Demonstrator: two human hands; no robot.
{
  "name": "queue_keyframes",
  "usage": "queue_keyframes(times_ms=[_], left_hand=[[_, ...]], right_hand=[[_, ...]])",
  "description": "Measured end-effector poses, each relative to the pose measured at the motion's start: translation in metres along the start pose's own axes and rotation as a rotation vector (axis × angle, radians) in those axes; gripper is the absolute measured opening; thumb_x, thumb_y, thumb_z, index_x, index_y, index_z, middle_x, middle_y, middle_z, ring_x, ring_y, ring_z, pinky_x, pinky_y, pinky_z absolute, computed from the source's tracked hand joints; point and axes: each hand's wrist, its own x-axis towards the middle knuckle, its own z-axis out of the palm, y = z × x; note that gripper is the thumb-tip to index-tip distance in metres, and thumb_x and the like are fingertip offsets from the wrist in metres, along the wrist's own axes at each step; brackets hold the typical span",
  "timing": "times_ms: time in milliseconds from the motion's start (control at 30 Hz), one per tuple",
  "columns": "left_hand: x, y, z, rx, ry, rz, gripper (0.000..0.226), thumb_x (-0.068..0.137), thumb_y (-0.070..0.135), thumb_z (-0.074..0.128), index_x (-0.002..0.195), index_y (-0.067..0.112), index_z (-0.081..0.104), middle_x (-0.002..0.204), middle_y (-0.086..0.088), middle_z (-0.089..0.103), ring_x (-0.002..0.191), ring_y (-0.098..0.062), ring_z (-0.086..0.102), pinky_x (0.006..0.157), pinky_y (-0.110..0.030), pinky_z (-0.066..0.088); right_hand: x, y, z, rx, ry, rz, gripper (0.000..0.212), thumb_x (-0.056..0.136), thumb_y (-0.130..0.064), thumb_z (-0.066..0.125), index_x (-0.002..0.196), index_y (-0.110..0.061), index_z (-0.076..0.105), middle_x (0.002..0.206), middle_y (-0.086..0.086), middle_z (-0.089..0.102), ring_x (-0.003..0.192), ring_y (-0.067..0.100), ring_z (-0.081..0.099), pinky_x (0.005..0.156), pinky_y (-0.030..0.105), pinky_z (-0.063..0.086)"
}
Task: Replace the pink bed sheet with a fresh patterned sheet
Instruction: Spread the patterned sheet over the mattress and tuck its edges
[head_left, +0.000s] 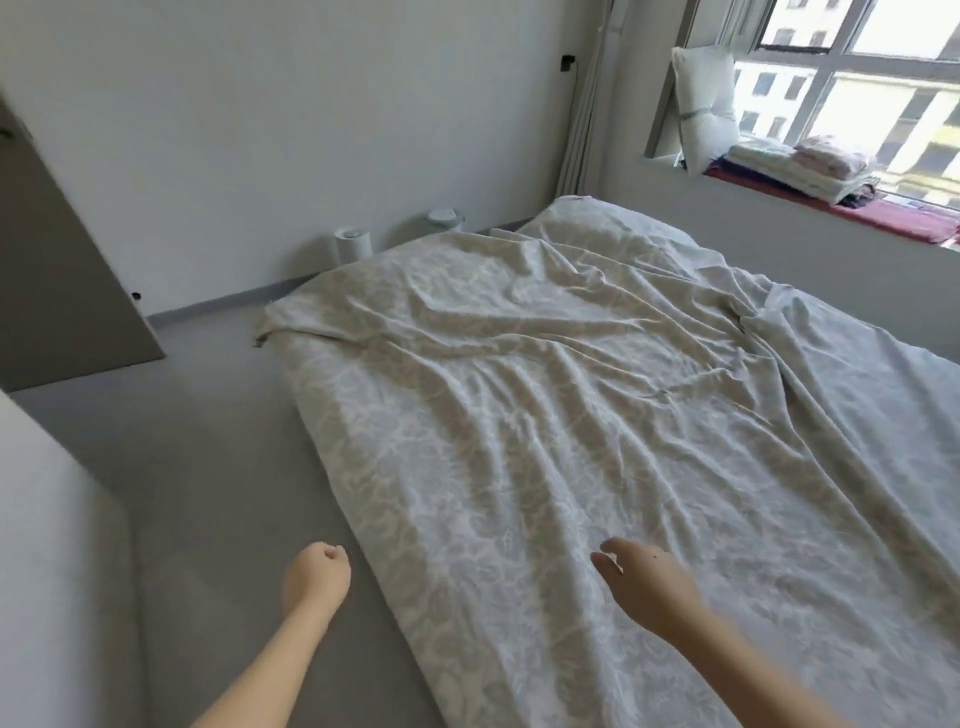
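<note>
Beige-and-white patterned cotton sheet (597, 415) lying wrinkled, covering the whole bed, draping over its left edge; empty right hand (644, 582) hovering over the near edge, fingers loosely spread; empty left hand (317, 574) hanging curled beside the near-left corner.
</note>
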Motion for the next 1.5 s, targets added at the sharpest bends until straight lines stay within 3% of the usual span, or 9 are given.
queue_keyframes(times_ms=[233,433,600,700,900,1100,1200,1333,1500], left_hand=[[0.146,-0.056,-0.093,-0.185,-0.002,-0.182,0.033,0.096,0.020,0.045,0.072,0.003,0.061,0.079,-0.016,0.066,0.069,-0.030,0.055,0.061,-0.031,0.036],[0.266,-0.069,-0.130,-0.409,-0.039,-0.321,0.032,0.094,0.018,0.047,0.067,0.005,0.058,0.074,-0.014,0.064,0.072,-0.029,0.059,0.070,-0.033,0.049],[0.357,-0.069,-0.131,-0.682,-0.067,-0.456,0.028,0.093,0.012,0.050,0.066,0.008,0.056,0.066,-0.007,0.057,0.060,-0.021,0.050,0.060,-0.028,0.043],[0.422,-0.064,-0.125,-0.807,-0.090,-0.528,0.023,0.091,0.011,0.052,0.069,0.009,0.057,0.068,-0.006,0.058,0.060,-0.018,0.051,0.057,-0.026,0.043],[0.565,-0.037,-0.109,-0.935,-0.090,-0.629,0.015,0.090,0.010,0.055,0.076,0.011,0.057,0.071,-0.003,0.059,0.062,-0.013,0.053,0.061,-0.025,0.044],[0.734,-0.009,-0.070,-0.953,-0.103,-0.643,0.019,0.091,0.009,0.055,0.073,0.013,0.057,0.072,-0.002,0.059,0.065,-0.010,0.053,0.062,-0.021,0.043],[0.792,0.003,-0.057,-0.967,-0.132,-0.622,0.020,0.093,0.009,0.053,0.074,0.014,0.055,0.073,-0.001,0.057,0.065,-0.008,0.052,0.063,-0.020,0.042],[0.886,0.010,-0.031,-0.919,-0.182,-0.583,0.006,0.094,0.010,0.053,0.089,0.012,0.057,0.087,-0.005,0.059,0.069,-0.009,0.052,0.066,-0.022,0.044],[0.984,0.028,-0.003,-0.879,-0.343,-0.562,0.039,0.088,0.034,0.064,0.121,0.017,0.053,0.128,-0.004,0.053,0.113,-0.023,0.052,0.092,-0.033,0.044]], right_hand=[[0.104,-0.180,0.008,0.000,-0.093,-0.034,0.039,0.101,-0.042,0.033,0.070,-0.021,0.046,0.067,-0.008,0.051,0.062,0.009,0.051,0.054,0.020,0.038],[0.191,-0.311,0.023,0.010,-0.100,-0.083,0.041,0.101,-0.041,0.034,0.064,-0.022,0.039,0.063,-0.008,0.047,0.054,0.007,0.044,0.049,0.019,0.033],[0.272,-0.382,0.051,0.036,-0.165,-0.105,0.032,0.099,-0.043,0.040,0.085,-0.021,0.059,0.077,-0.007,0.059,0.064,0.008,0.052,0.057,0.018,0.041],[0.335,-0.419,0.066,0.102,-0.217,-0.046,0.040,0.097,-0.038,0.044,0.063,-0.018,0.044,0.061,-0.005,0.048,0.050,0.010,0.042,0.049,0.020,0.033],[0.479,-0.485,0.114,0.928,-0.311,0.374,0.025,0.096,-0.022,0.053,0.083,-0.003,0.064,0.077,0.012,0.065,0.068,0.023,0.061,0.061,0.031,0.052],[0.617,-0.559,0.176,1.686,-0.469,0.864,0.041,0.100,-0.016,0.046,0.131,0.011,0.044,0.112,0.028,0.060,0.101,0.040,0.059,0.066,0.036,0.059],[0.646,-0.583,0.207,1.977,-0.452,1.071,0.042,0.100,-0.016,0.045,0.136,0.006,0.039,0.121,0.024,0.055,0.114,0.038,0.054,0.044,0.039,0.056],[0.693,-0.612,0.259,2.193,-0.382,1.319,0.034,0.100,-0.017,0.045,0.129,0.000,0.045,0.140,0.017,0.046,0.130,0.032,0.044,0.092,0.044,0.048],[0.748,-0.640,0.301,2.420,-0.142,1.478,0.043,0.100,-0.021,0.042,0.140,-0.005,0.039,0.145,0.013,0.041,0.136,0.027,0.036,0.109,0.046,0.032]])
